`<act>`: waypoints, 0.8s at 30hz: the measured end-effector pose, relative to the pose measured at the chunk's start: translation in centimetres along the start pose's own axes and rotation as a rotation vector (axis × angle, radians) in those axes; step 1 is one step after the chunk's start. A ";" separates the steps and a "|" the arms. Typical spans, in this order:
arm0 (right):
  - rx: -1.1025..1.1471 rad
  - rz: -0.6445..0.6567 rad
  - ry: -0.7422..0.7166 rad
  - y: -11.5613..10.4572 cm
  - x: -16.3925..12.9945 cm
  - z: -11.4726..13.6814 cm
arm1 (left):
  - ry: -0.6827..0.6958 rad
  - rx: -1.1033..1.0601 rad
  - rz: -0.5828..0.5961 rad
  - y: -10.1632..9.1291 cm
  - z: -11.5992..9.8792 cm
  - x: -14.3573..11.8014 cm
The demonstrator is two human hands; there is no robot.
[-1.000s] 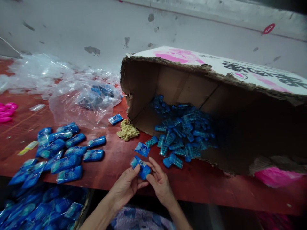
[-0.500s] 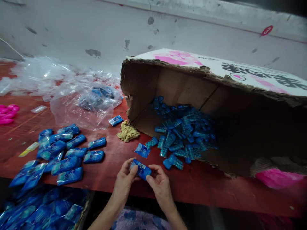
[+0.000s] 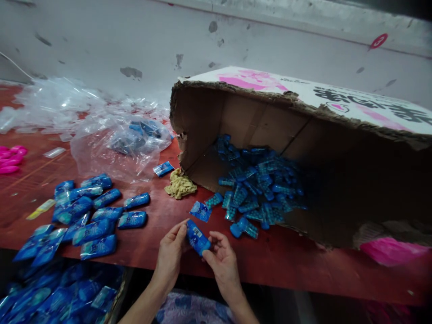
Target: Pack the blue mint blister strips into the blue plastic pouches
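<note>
The left hand (image 3: pixel 171 252) and right hand (image 3: pixel 222 263) grip opposite ends of a blue packet (image 3: pixel 197 237) above the red counter (image 3: pixel 286 265). To the right, a torn carton (image 3: pixel 199 126) holds blue bottles (image 3: pixel 268 177).

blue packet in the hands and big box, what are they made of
Blue packet: probably thin plastic film, smooth with a faint sheen, though coated paper is possible. Big box: looks like cardboard, matt brown inside, printed white outside, ragged at the rim.
</note>
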State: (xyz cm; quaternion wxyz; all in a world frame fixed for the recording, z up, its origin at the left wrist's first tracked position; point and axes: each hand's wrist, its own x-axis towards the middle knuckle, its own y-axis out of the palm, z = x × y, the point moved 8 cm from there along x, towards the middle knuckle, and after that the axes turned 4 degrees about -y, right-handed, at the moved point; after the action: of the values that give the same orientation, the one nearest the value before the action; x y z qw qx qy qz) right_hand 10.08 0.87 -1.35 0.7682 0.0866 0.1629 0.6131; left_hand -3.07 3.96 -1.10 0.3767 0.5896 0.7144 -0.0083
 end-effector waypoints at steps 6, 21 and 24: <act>-0.074 0.023 -0.058 -0.5 0.1 0.3 | -0.282 -0.011 0.192 1.8 2.6 -1.0; 0.097 0.391 -0.012 1.2 0.8 1.0 | -0.388 -0.084 0.511 3.5 2.9 -1.8; 0.026 0.358 -0.026 0.9 0.7 1.2 | -0.360 -0.120 0.432 3.4 3.6 -1.9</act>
State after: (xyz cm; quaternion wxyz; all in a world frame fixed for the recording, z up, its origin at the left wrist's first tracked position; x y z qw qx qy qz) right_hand 9.87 1.85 -0.07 0.6475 0.1322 0.1431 0.7367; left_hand 1.78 1.75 -1.10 0.5246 0.6939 0.4931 0.0096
